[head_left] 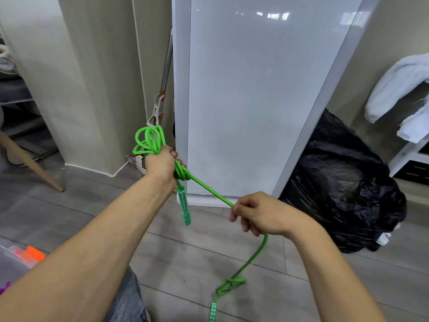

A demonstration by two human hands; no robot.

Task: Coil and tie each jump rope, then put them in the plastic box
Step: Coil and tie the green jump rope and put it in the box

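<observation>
**Green rope: coiled, tie in progress, boxing not done**

Green jump rope (210,194) is bundled in the left hand (162,165), loops sticking out above the fist, wraps cinched just below it, one handle (184,206) dangling. Right hand (257,213) pinches the taut free length, hands apart, both arms extended. Tail with second handle (213,311) hangs loose near the floor. Plastic box (14,261) sits lower left; rope not in it yet.

No writing can be read here. The mop (155,111) leaning in the corner has a small dark mark on its white bracket, possibly a brand logo, but it is too small to make out. The cardboard box (137,161) on the floor below it shows some print, too blurred to read.
</observation>
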